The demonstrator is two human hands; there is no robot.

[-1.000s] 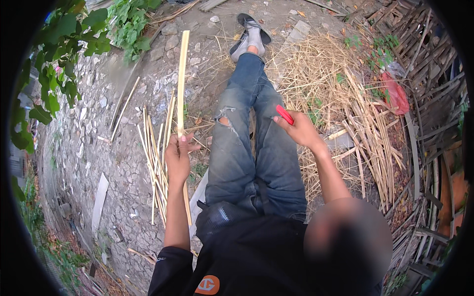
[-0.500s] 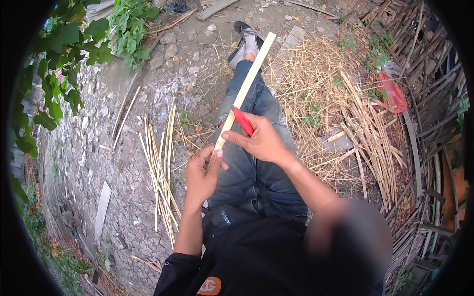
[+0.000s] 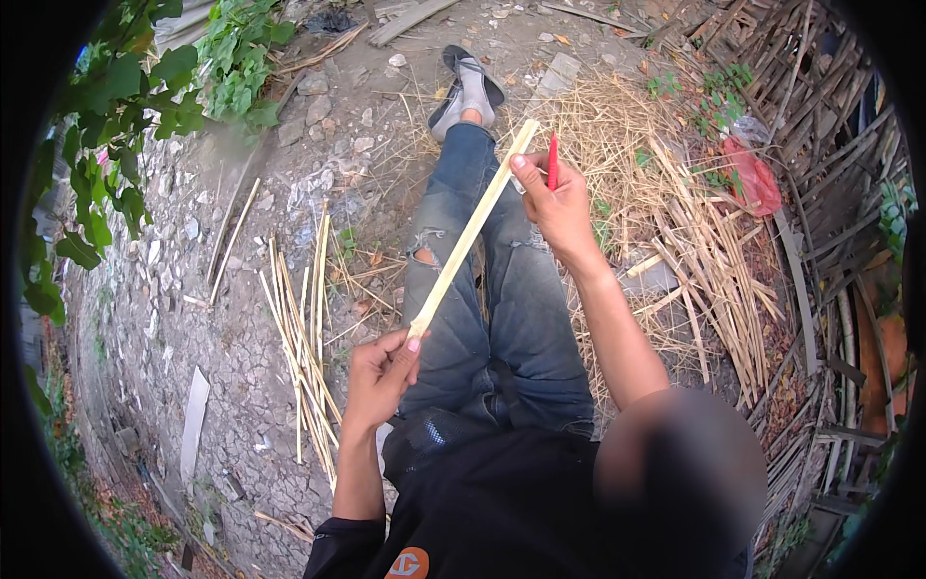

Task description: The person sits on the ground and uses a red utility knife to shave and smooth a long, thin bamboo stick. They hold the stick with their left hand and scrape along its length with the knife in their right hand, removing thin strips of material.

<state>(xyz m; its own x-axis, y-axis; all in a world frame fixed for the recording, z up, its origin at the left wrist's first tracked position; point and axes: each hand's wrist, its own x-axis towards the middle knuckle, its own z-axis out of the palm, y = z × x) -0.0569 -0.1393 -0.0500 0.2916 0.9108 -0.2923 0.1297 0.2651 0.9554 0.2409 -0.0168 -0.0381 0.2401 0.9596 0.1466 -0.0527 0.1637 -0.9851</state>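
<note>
A pale, flat bamboo strip (image 3: 471, 232) slants over my outstretched legs, its far end up and to the right. Its near end is pinched between the thumb and fingers of my left hand (image 3: 379, 376). Close to the far end, my right hand (image 3: 561, 207) grips the strip with the thumb pressed on it. The same hand keeps hold of a red-handled knife (image 3: 553, 162), whose red part sticks up out of the fist. I cannot make out its blade, which the hand seems to hide.
Several thin bamboo strips (image 3: 301, 338) lie on the cracked ground left of my legs. To the right are pale shavings (image 3: 617, 145) and a heap of split sticks (image 3: 723, 289). A red plastic bag (image 3: 752, 179) lies by the stacked wood. Leaves (image 3: 121, 77) hang at upper left.
My right hand has moved up along the strip to its far end, and the knife has come off the strip and now points upward. My left hand has shifted slightly down and left.
</note>
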